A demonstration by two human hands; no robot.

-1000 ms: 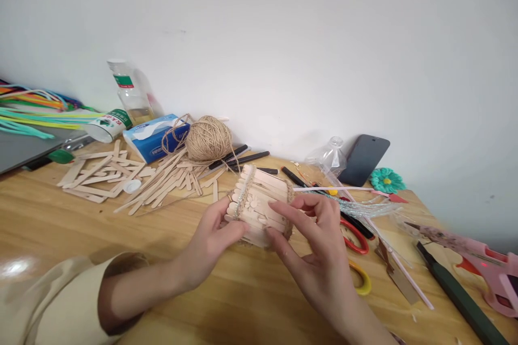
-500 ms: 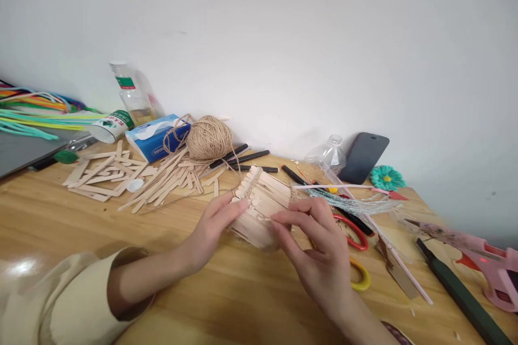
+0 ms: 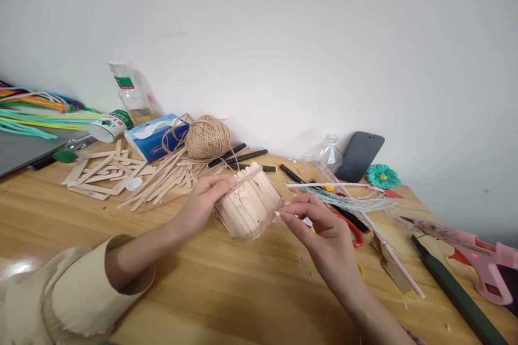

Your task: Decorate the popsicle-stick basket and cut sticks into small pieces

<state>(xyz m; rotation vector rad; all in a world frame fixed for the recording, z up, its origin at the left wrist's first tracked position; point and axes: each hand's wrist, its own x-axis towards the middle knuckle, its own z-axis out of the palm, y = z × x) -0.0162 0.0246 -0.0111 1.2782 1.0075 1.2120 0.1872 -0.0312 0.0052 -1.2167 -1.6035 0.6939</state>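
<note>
Both hands are engaged. Left hand (image 3: 202,205) is closed over the upper left edge of the craft-stick container (image 3: 247,210), thumb on the near side; its other fingers are mostly out of sight. Right hand (image 3: 324,229) is pinched at thumb and forefinger, apparently on a small pale sliver (image 3: 277,214), just beside the container's right edge; the sliver's exact shape is too small to confirm.

Container is tilted, in front of the twine ball (image 3: 208,137); whether its underside touches the bench (image 3: 182,291) cannot be determined. Twine trim runs along its upper and lower edges. One petalled ornament (image 3: 243,193) sits on the stick face, near the upper trim.

Assessment: the step in hand appears to be decoration of the stick face, with the sliver probably an added part. Next move would call for a steady left grip and, if the sliver lacks adhesive, a dab from the glue gun (image 3: 457,233), which lies at far right with a red light showing.
</note>
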